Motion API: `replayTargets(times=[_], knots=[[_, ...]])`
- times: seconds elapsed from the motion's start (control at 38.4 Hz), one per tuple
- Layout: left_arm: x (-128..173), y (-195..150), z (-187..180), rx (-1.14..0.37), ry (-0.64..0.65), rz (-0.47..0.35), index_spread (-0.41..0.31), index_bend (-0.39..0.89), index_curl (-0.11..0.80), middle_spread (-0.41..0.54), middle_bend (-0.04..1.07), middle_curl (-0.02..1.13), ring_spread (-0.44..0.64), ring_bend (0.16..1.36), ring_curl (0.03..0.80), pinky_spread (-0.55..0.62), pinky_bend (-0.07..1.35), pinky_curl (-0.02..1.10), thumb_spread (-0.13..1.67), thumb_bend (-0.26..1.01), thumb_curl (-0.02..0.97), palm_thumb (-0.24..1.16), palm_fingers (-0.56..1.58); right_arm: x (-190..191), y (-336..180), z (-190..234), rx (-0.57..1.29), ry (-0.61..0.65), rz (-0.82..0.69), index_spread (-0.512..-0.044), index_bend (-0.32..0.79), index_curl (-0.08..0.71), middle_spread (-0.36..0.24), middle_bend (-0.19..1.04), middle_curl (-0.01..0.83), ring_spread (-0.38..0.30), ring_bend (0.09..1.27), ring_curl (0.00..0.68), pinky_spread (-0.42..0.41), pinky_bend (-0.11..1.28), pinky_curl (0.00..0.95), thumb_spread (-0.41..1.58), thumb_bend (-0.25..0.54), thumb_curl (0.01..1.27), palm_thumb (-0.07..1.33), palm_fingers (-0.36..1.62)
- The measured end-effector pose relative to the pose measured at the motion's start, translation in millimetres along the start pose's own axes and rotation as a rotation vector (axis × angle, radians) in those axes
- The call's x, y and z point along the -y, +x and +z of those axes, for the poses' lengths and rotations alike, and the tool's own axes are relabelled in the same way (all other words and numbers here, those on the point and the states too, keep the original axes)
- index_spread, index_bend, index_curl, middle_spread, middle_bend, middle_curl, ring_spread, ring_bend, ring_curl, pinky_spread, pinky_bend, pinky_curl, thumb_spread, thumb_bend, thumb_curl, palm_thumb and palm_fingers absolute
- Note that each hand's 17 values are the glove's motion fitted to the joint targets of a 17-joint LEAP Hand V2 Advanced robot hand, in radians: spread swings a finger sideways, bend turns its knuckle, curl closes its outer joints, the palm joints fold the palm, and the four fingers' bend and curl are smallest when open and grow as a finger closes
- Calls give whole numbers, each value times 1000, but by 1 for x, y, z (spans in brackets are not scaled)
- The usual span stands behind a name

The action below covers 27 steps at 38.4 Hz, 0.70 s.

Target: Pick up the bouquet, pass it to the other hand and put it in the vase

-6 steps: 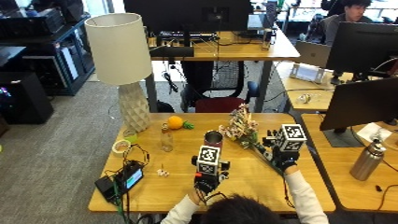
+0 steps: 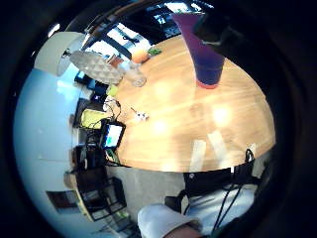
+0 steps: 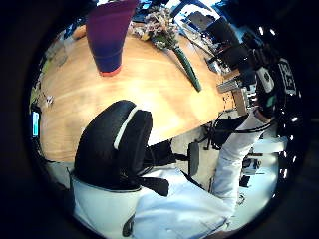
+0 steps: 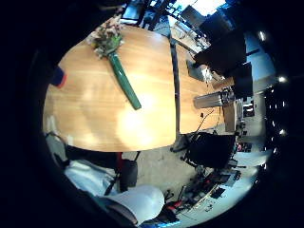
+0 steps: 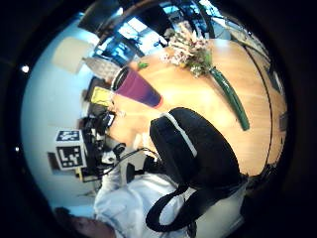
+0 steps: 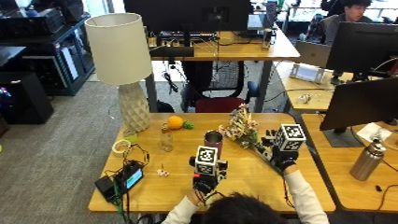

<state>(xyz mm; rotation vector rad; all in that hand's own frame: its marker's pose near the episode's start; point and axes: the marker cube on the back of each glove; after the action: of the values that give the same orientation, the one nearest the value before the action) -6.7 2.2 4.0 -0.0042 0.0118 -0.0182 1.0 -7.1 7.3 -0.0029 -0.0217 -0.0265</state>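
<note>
The wooden table [image 6: 249, 184] carried the bouquet [image 6: 244, 130] lying toward its right edge, the vase [image 6: 212, 140] upright mid-table. The right hand [image 6: 285, 160] hovered over the green-wrapped stem; the left hand [image 6: 204, 179] waited. Neither hand's fingers could be made out. Gripping mid-stem should balance it.

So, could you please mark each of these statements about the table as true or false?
1. The bouquet already stands in the vase. False: it lies on the table beside the vase.
2. The vase stands upright. True.
3. The right hand is over the bouquet's green stem end. True.
4. The left hand holds the bouquet. False: it hovers in front of the vase, apart from the flowers.
5. An orange sits near the lamp. True.
6. The lamp lies on its side. False: it stands upright.
</note>
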Motion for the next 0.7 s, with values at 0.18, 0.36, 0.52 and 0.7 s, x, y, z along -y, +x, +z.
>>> replayTargets(times=[0.18,0.36,0.52,0.7], knots=[[-6,-10,8,-25,-12,-17,20,158,150,142,182,167,239,487,191,300,435,211,933,72,109,217,375,-5,-13,-4,17,-51,-29,-340,122,112,-20,254,173,136,336,149,249,504,226,985,157,106,333,282],[0,-14,1,-18,1,-12,22,153,190,149,180,202,261,506,213,319,435,240,1035,41,143,228,359,-4,-16,-9,-5,-69,-1,-341,53,95,-9,323,237,124,511,219,251,533,255,1097,121,130,340,462],[7,-8,0,-38,21,24,23,158,217,147,178,226,262,513,225,325,433,258,1081,14,167,238,355,8,-8,-24,-15,-103,70,-249,27,80,13,320,270,82,633,281,235,617,296,1101,64,152,319,564],[9,-5,0,-79,32,59,14,151,240,147,182,250,262,513,236,320,434,277,1110,-11,190,246,351,48,34,-20,69,-162,231,-174,15,60,26,352,312,38,685,323,192,700,337,1095,44,193,375,610]])
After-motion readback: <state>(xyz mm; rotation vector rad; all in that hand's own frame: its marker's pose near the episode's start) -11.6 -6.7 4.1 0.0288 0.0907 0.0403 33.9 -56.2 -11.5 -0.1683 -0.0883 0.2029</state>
